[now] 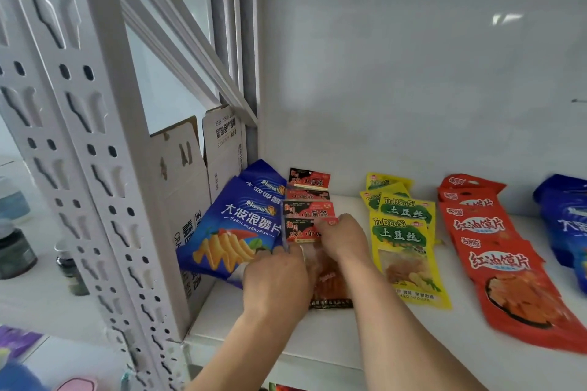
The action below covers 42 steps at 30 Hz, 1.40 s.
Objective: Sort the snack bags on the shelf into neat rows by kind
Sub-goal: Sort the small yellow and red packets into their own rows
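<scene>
Both hands are on the nearest bag in the black and red row. The left hand [275, 276] lies on the bag's left side with its fingers bent over the edge, holding it. The right hand [341, 236] holds the right side, with the thumb pressed on the top of the front bag [301, 230].

The white shelf [317, 349] has bags set in rows that run from near to far.

Far left, two blue chip bags [235, 232] lean on a cardboard box [187, 200]. One is in front and one peeks out behind.

Next come the black and red bags [309, 179]. Four can be counted, each one lying partly over the next.

Right of the hands are the yellow bags [403, 251]. Four tops show, one behind the other.

Then the red bags [508, 279]. Four tops show there too; the nearest one is the biggest in view.

At the far right edge are more blue bags [568, 219]. They are cut off, so the count is not clear.

A white metal post [79, 136] with holes stands at the left.
</scene>
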Each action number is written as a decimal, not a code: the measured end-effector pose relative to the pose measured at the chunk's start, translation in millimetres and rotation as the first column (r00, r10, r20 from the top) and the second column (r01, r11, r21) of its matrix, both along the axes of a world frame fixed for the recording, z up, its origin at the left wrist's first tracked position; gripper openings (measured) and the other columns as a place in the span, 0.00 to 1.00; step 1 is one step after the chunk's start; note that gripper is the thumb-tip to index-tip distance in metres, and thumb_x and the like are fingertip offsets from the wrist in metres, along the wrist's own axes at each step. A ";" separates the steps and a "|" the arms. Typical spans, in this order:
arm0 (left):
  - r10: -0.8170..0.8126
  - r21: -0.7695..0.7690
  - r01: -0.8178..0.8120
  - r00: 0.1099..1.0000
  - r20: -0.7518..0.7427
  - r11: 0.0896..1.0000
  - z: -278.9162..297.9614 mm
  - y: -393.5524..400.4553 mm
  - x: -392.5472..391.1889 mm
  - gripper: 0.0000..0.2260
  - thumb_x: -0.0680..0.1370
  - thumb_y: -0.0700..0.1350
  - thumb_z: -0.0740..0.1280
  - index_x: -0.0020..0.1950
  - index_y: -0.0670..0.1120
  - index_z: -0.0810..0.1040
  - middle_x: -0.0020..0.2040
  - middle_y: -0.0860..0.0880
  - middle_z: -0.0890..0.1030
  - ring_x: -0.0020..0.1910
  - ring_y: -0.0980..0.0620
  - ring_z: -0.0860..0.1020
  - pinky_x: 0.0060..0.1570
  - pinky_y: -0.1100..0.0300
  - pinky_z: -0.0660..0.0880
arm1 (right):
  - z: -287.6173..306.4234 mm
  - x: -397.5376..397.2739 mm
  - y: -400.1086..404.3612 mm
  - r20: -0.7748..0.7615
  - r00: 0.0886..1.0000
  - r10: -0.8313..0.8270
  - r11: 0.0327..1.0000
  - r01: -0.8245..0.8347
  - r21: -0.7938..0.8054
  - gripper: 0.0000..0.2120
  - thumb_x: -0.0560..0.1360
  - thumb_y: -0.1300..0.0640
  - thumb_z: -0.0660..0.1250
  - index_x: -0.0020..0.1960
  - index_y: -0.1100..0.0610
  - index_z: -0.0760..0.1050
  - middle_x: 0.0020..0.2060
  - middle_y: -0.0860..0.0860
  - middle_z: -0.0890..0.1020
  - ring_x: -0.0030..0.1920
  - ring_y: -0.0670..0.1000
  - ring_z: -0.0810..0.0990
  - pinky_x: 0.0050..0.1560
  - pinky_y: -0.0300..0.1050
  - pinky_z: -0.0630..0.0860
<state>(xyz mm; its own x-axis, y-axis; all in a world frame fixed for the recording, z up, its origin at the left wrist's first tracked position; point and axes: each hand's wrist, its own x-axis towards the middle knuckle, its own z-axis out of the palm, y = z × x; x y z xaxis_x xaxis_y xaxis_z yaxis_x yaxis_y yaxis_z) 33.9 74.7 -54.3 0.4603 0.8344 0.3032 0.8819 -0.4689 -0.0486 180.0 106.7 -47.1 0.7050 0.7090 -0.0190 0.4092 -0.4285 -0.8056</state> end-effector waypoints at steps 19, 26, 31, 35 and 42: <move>0.078 -0.331 0.078 0.897 0.435 0.940 53.1 72.4 43.7 0.21 0.83 0.47 0.57 0.73 0.38 0.64 0.70 0.37 0.70 0.67 0.40 0.70 0.66 0.49 0.68 | 33.6 27.4 29.4 0.058 0.994 0.090 0.996 -0.092 0.019 0.22 0.84 0.47 0.51 0.67 0.61 0.72 0.64 0.60 0.77 0.63 0.59 0.75 0.45 0.43 0.62; 0.317 -0.586 0.092 0.768 0.557 0.805 57.8 136.5 70.3 0.19 0.83 0.48 0.60 0.64 0.34 0.73 0.62 0.35 0.79 0.61 0.36 0.78 0.48 0.54 0.71 | 25.8 51.8 56.6 -0.123 0.977 0.173 0.985 -0.172 0.019 0.30 0.83 0.41 0.47 0.67 0.62 0.73 0.61 0.61 0.79 0.61 0.60 0.78 0.58 0.47 0.73; 0.388 -0.676 0.160 0.715 0.582 0.720 54.9 152.1 89.2 0.25 0.83 0.57 0.58 0.66 0.37 0.75 0.61 0.38 0.80 0.58 0.39 0.79 0.58 0.52 0.76 | 22.6 61.9 69.9 -0.207 0.963 0.170 0.985 -0.163 0.047 0.33 0.82 0.38 0.47 0.66 0.63 0.73 0.61 0.62 0.80 0.60 0.61 0.79 0.61 0.53 0.75; 0.458 -0.715 0.214 0.640 0.618 0.666 46.6 161.6 99.1 0.28 0.83 0.61 0.56 0.67 0.38 0.74 0.60 0.40 0.80 0.56 0.41 0.79 0.61 0.48 0.76 | 24.9 68.9 77.5 -0.258 0.958 0.125 0.992 -0.115 0.053 0.35 0.81 0.35 0.47 0.67 0.62 0.73 0.62 0.61 0.79 0.60 0.60 0.78 0.57 0.49 0.75; 0.422 -0.618 0.250 0.541 0.728 0.745 43.6 186.0 106.6 0.23 0.84 0.55 0.54 0.61 0.38 0.76 0.49 0.44 0.80 0.45 0.47 0.78 0.42 0.56 0.74 | 23.4 80.0 84.7 -0.345 0.936 0.067 0.997 -0.051 0.053 0.39 0.79 0.31 0.44 0.72 0.60 0.67 0.66 0.60 0.76 0.63 0.62 0.76 0.65 0.58 0.73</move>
